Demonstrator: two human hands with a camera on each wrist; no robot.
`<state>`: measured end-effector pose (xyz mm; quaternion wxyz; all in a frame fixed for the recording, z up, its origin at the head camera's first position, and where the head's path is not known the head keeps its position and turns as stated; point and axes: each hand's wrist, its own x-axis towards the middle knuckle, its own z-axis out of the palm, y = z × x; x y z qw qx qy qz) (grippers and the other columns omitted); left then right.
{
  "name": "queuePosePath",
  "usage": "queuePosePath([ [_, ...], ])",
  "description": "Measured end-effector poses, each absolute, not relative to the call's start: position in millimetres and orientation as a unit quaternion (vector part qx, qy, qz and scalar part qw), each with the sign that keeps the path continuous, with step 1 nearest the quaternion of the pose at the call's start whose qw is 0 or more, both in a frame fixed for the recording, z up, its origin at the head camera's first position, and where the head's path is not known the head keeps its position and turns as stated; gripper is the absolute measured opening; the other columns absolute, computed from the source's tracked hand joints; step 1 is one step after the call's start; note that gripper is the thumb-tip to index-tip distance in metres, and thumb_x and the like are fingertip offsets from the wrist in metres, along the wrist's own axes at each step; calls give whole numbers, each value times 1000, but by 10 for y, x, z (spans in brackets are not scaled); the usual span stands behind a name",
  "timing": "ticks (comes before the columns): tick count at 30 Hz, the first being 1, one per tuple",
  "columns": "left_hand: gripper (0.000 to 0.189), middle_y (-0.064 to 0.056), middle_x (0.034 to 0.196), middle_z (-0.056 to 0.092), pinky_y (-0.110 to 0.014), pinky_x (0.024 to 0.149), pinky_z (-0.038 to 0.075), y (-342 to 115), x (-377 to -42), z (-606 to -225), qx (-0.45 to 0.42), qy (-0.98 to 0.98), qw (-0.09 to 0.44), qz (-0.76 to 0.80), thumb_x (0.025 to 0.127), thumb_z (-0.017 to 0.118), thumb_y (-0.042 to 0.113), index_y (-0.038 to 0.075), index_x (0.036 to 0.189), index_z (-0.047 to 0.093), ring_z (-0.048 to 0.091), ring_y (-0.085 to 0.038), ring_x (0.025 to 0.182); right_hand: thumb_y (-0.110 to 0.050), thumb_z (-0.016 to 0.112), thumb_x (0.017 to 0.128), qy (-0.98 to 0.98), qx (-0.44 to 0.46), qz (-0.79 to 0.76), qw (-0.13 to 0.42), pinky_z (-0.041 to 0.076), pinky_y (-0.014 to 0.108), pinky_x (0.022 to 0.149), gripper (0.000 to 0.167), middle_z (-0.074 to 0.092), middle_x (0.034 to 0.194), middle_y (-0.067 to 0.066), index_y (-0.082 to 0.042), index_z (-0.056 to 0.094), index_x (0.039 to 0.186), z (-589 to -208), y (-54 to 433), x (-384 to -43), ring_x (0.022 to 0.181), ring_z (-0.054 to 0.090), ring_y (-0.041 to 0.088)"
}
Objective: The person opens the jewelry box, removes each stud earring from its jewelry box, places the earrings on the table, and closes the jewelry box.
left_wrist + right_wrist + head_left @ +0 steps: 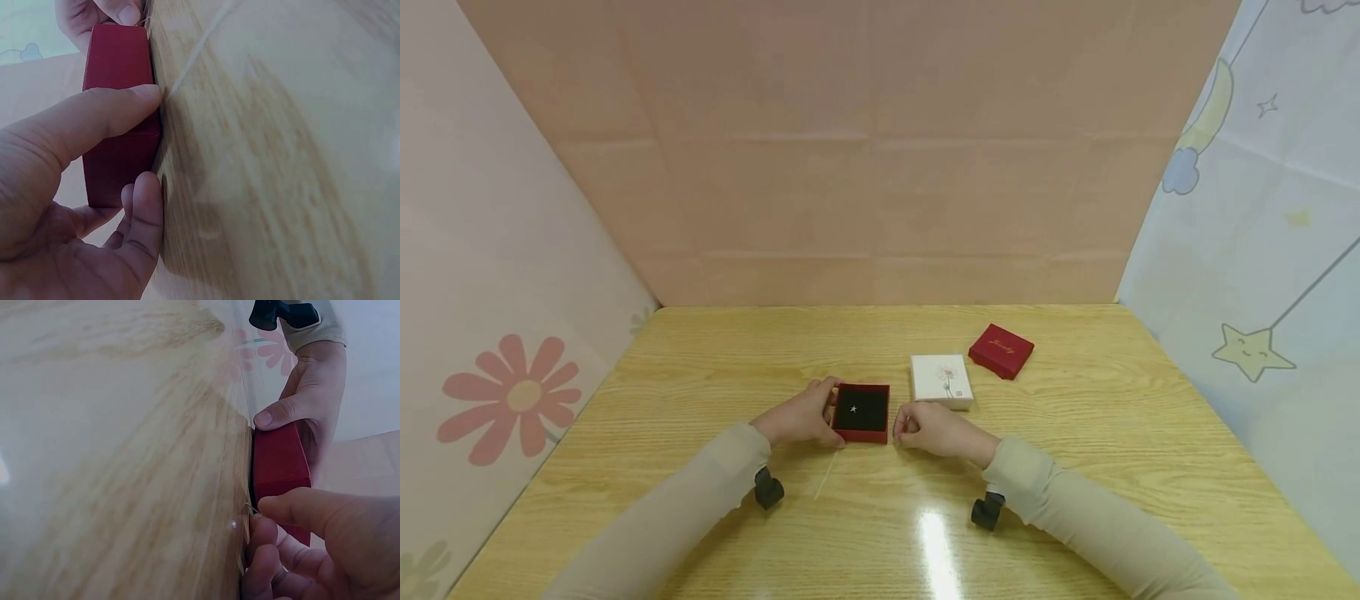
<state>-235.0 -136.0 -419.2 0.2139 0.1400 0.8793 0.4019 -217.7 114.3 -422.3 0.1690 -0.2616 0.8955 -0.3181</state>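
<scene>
Open red box (861, 412) sat mid-table (700, 517), left hand (797, 417) gripped its left side, right hand (928, 429) curled just right of it, pinching something tiny, white box (942, 381) and red lid (1001, 351) further right, nothing blocked them

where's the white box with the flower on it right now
In the head view, the white box sits on the table right of centre, just beyond the right hand, with the red lid behind it.

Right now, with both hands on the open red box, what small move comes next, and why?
Probably keep the left hand steadying the red box and send the right hand to the red lid: the box lies open, a small silver piece sits on its black pad, and the lid lies apart behind the white box.
</scene>
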Motion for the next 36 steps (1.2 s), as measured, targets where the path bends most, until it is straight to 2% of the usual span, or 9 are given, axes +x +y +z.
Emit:
queuePosePath([
  [6,97,-10,121,45,-37,91,44,-1364,-2364,-4210,137,881,217,399,64,90,8,8,143,34,49,-21,98,-8,68,89,893,-253,-327,177,39,21,58,4,56,69,-5,-11,64,88,-4205,1145,-2166,62,46,8],
  [20,99,-10,122,46,-40,95,43,-1353,-2373,-4200,138,884,215,392,64,90,10,8,145,32,49,-22,101,-9,68,88,892,-254,-330,175,39,21,58,5,56,69,-2,-8,64,89,-4190,1165,-2163,62,46,8],
  [27,99,-10,123,46,-41,96,42,-1361,-2378,-4226,132,885,220,389,64,90,9,8,145,32,49,-22,103,-12,62,92,880,-280,-332,190,43,24,61,4,63,78,0,-9,64,90,-3996,1142,-2196,66,52,11],
  [32,100,-10,123,47,-43,99,41,-1360,-2380,-4230,123,882,217,400,63,90,9,9,144,33,50,-21,103,-21,61,96,852,-318,-384,160,49,29,73,12,64,92,3,-10,62,100,-3734,1057,-2260,81,58,15],
  [36,96,-10,122,47,-43,97,41,-1363,-2388,-4234,130,883,215,396,63,90,10,9,142,35,50,-21,101,-20,62,95,842,-327,-411,122,48,41,92,23,63,111,7,-6,59,113,-3686,930,-2299,105,59,22],
])
